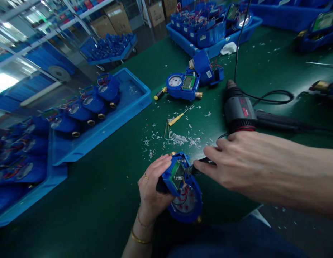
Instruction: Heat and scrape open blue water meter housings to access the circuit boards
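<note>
At the near side of the green table (107,200), clasps a blue meter (194,209) with the left hand (152,182), from the left, with fingers over the display end and thumb toward the round dial part (186,200). Pinches with the right hand (233,157) a dark-handled tool (201,166), directed leftward to the edge beside the display board (178,174). Seems to touch the meter there with the tool, but cannot be confirmed from this single view. Has the meter's long axis going from the far brass fitting (172,154) to the near brass fitting (199,219), slanting a little to the right, so roughly crosswise to the tool. Depends most, to judge by this, on that crossing. Must count the left hand as nearer, being wrapped directly on the meter; reaches it with the right only through the tool. Beyond the meter, shows white scraps (182,139) and a yellow-handled screwdriver (176,119); just beyond the right hand, a heat gun (240,111).
</note>
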The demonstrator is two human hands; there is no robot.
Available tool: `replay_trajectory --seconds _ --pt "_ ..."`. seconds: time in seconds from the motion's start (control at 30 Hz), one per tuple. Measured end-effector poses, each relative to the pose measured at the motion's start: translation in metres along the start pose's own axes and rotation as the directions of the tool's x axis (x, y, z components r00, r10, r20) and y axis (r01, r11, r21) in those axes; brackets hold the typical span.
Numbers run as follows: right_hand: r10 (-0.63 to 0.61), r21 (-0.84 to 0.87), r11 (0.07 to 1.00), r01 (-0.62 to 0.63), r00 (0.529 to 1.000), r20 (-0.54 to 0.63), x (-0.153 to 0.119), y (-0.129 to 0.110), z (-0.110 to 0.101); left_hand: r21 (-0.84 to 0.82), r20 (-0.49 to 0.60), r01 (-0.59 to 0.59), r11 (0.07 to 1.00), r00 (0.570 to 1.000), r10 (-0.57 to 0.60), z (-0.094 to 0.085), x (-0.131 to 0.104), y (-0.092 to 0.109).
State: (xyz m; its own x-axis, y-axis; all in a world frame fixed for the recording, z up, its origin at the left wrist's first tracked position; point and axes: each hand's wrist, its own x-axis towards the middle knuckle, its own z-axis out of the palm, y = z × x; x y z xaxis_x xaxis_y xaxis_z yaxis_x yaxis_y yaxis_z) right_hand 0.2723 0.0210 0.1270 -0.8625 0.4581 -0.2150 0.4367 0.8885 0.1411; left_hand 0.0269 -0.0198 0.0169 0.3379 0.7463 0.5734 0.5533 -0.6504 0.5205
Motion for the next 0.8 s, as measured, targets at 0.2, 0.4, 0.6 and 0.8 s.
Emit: replay_trajectory --seconds 0.2,0.4,0.6,0.8 --pt "-0.048 -0.086 0.995 0.059 0.992 0.117 0.003 -0.004 -0.003 -0.009 0.016 -0.007 1.0 1.0 0.007 0.001 0.002 0.001" --pt "-0.105 -0.267 0.963 0.042 0.968 -0.228 -0.008 -0.005 0.014 -0.009 0.004 -0.005 1.0 1.0 0.005 0.001 0.003 0.001" --pt "-0.111 -0.282 0.959 0.01 0.932 -0.346 -0.017 -0.005 0.032 -0.01 -0.006 -0.002 1.0 1.0 0.002 0.001 0.002 -0.001" --pt "-0.116 -0.317 0.948 -0.007 0.922 -0.369 -0.023 -0.009 0.043 -0.018 -0.021 0.024 1.0 0.999 -0.025 0.002 0.0 -0.002"
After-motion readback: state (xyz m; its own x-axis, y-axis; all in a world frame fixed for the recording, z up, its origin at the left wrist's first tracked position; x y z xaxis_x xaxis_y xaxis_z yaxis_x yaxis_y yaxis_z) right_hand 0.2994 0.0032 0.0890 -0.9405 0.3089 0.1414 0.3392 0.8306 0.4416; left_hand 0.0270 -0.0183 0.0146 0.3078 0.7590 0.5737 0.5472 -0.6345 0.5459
